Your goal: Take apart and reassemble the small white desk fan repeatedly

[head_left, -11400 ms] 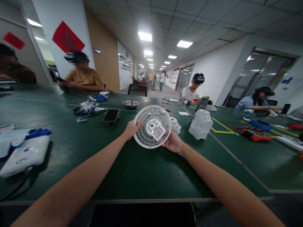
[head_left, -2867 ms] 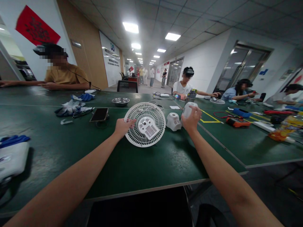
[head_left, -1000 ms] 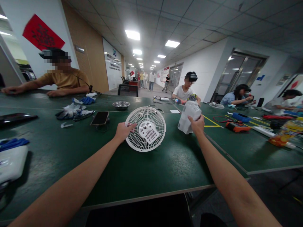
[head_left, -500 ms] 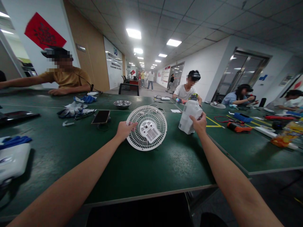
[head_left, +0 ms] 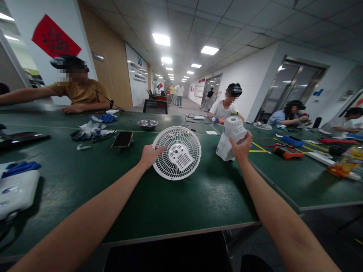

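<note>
My left hand (head_left: pixel 151 155) is closed on the left rim of a white round fan grille (head_left: pixel 192 150), with the thumb over its bars. The grille stands tilted on edge above the green table, and a slotted plate sits at its middle. To the right, my right hand (head_left: pixel 241 145) is wrapped round a white plastic fan housing (head_left: pixel 234 128) with a vented, rounded top. Below and left of that top is a paler, angular white part (head_left: pixel 224 149). Whether the two parts are joined is unclear, as my fingers hide some of the housing.
Left of the grille lie a phone (head_left: pixel 122 139), grey-blue gloves (head_left: pixel 89 131) and a white broken-looking piece (head_left: pixel 83 147). A metal bowl (head_left: pixel 148 124) sits behind. An orange-red meter (head_left: pixel 288 152) is on the right table. Several people sit around the tables.
My right hand has turned the white housing, so its vented top now tips more to the right and faces me. The left hand and grille stay nearly still; the view shifts slightly.
</note>
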`<state>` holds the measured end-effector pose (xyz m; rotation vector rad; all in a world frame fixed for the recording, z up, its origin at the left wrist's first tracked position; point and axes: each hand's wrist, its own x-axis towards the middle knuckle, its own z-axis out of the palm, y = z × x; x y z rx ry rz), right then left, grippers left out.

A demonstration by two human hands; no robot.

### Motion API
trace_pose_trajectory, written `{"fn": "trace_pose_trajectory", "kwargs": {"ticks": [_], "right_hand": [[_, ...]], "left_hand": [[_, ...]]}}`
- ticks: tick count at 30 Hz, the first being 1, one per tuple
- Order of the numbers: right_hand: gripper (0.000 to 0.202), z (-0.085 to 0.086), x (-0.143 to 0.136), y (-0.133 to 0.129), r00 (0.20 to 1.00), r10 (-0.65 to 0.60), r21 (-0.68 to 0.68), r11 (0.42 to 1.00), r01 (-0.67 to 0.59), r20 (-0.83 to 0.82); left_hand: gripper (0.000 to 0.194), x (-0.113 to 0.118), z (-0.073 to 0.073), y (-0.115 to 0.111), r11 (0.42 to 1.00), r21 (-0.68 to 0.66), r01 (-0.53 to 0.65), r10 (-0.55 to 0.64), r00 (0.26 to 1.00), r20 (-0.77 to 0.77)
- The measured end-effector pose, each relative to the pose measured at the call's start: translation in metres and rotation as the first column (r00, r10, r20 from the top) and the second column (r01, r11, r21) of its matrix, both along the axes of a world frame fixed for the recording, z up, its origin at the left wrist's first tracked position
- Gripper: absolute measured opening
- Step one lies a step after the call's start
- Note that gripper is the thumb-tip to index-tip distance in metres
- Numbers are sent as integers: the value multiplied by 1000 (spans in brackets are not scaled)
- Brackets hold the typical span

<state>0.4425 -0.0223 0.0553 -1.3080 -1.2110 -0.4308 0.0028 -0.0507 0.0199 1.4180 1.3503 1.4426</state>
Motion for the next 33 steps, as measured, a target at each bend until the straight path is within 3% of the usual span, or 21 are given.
{"fn": "trace_pose_trajectory", "kwargs": {"ticks": [5,9,11,13,17,19,22,24,26,29,30,31,32,33], "right_hand": [[76,14,-18,-13,1000,8,128,992,-9,9],[80,12,-54,-19,962,259,125,961,-246,-92],[82,3,-75,-21,904,410,20,911,-411,-120],[79,-9,-93,-21,892,434,-150,880,-450,-129],[75,-35,-113,-18,937,343,-517,792,-325,-64],[78,-44,-118,-15,941,338,-615,739,-275,-14],[80,-51,-122,-10,947,316,-685,704,-188,65],[76,-50,-126,-10,948,290,-703,702,-115,134],[67,-45,-130,-14,936,287,-674,735,-77,205],[51,-31,-138,-26,910,344,-528,830,-179,232],[47,-26,-142,-31,902,389,-490,833,-257,189],[44,-22,-147,-37,885,455,-478,803,-357,104],[42,-19,-153,-44,849,528,-494,730,-472,-31],[43,-18,-160,-51,781,586,-527,603,-598,-216]], "left_hand": [[28,0,-3,5,1000,-15,-6,6,1000,15],[29,-2,-9,11,1000,-2,-3,3,999,31],[29,-3,-12,12,1000,-2,13,-13,999,38],[30,-5,-13,13,999,-13,30,-29,998,50],[34,-7,-14,14,997,-39,60,-56,995,86],[34,-7,-16,16,997,-37,72,-67,992,111],[34,-7,-19,20,998,-26,63,-60,990,129],[35,-7,-20,22,998,-27,59,-55,989,135],[35,-8,-19,22,998,-39,59,-53,989,136],[34,-9,-17,21,997,-65,43,-36,993,115],[32,-10,-17,20,997,-70,44,-37,994,105],[31,-10,-16,19,997,-68,48,-42,995,95],[29,-10,-16,18,997,-57,50,-45,995,85],[28,-10,-16,18,998,-40,48,-45,996,75]]}}
